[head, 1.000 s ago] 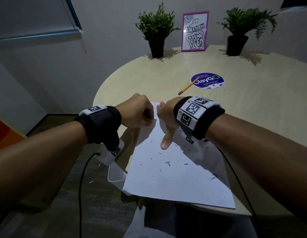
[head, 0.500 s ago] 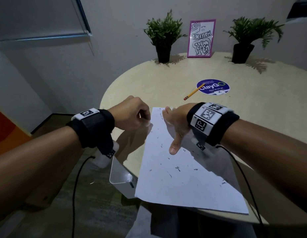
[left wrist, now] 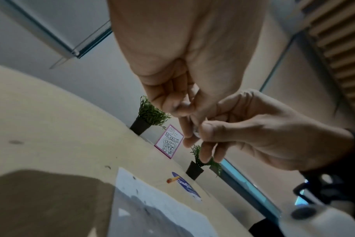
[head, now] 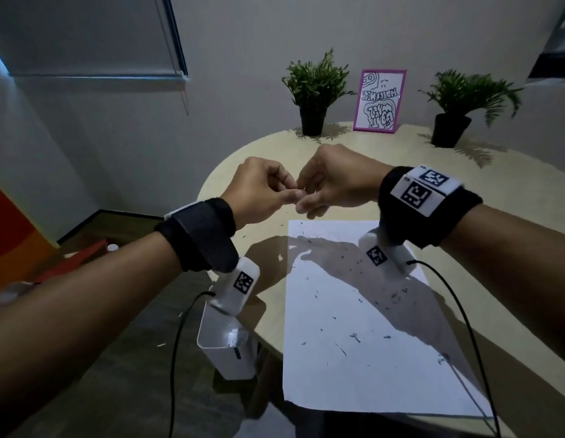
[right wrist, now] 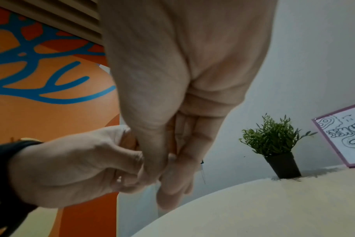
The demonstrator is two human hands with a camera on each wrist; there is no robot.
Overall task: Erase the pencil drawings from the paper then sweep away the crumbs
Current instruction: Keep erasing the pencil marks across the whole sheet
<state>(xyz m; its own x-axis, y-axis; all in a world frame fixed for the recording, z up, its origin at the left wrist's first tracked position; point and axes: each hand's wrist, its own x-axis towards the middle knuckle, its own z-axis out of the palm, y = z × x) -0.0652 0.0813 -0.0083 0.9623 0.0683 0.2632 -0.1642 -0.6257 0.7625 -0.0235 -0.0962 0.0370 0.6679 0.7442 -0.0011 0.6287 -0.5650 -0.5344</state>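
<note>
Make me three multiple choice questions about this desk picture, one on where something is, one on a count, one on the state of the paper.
1. Where are the hands?
A. Flat on the paper
B. Raised, fingertips together
C. In the bin

2. How many potted plants stand on the table?
A. One
B. Two
C. Four

3. What state is the paper in?
A. Crumpled
B. Lying flat, dotted with crumbs
C. Folded

B: the left hand and right hand meet above the paper.
B: one plant, another plant on the table.
B: dark crumbs lie scattered over it.
</note>
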